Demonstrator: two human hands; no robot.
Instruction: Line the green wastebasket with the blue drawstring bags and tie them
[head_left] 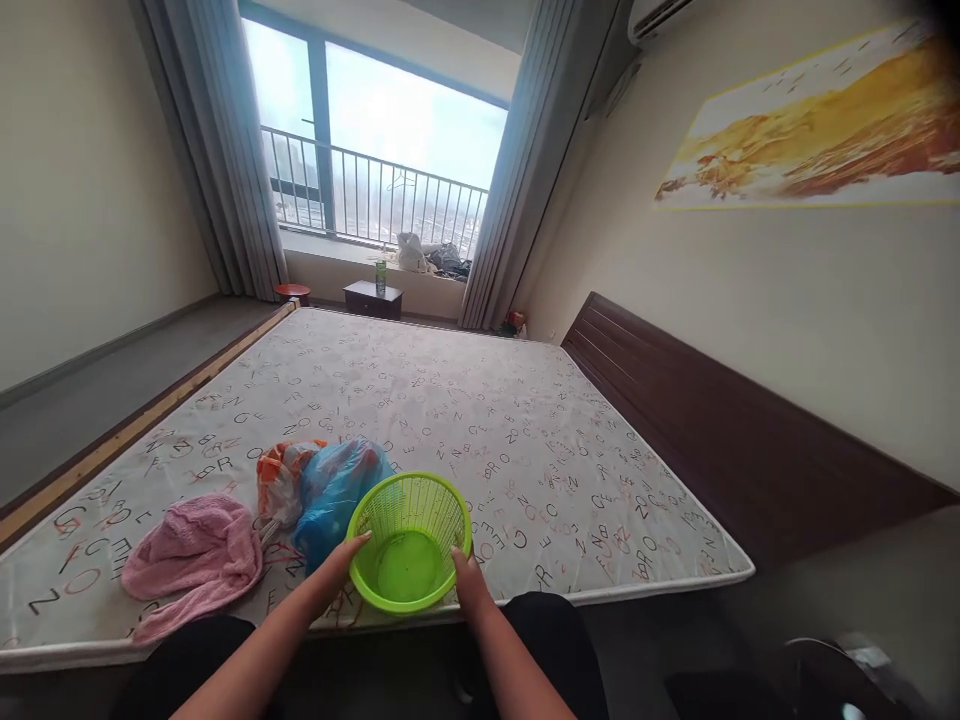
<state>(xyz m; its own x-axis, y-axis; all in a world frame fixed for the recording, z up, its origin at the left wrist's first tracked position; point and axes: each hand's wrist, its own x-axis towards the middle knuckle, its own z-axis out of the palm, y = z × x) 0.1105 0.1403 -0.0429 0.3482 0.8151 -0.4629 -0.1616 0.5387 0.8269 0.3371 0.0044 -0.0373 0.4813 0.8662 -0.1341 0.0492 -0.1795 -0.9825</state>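
Observation:
A green plastic basket [409, 570] with a slotted wall is tilted towards me at the mattress's near edge, and nothing shows inside it. My left hand [351, 552] grips its left rim, thumb over the edge and fingers hidden behind the wall. On the opposite side, my right hand [466, 575] holds the rim in the same way. Just left of the basket lies a blue plastic bag [330, 500], touching an orange and white plastic bag [281, 478]. Farther left is a crumpled pink towel [199, 555].
The lettered mattress [450, 390] stretches ahead to a dark bedside table [371, 300] bearing a green glass [380, 275]. A dark headboard [675, 370] borders the right side. At floor level on the lower right stands a dark bin [832, 680]. A red stool [292, 291] is far left.

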